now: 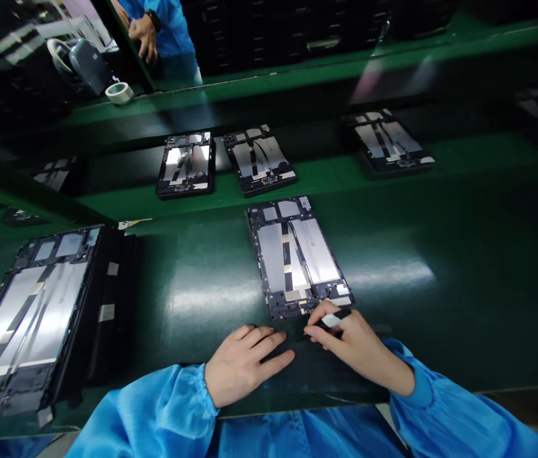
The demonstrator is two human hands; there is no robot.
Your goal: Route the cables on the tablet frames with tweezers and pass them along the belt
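Head camera: the right hand (358,346) pinches a dark pen-like tool (343,314) at the near edge of the open-backed tablet (322,245), which lies flat on the green table (445,324); the left hand (242,367) rests palm down near that edge, its fingers released and loosely spread.

An opened tablet (299,257) (silver panels (320,248) bared) lies flat, a tilted black tool (342,314) near its edge.
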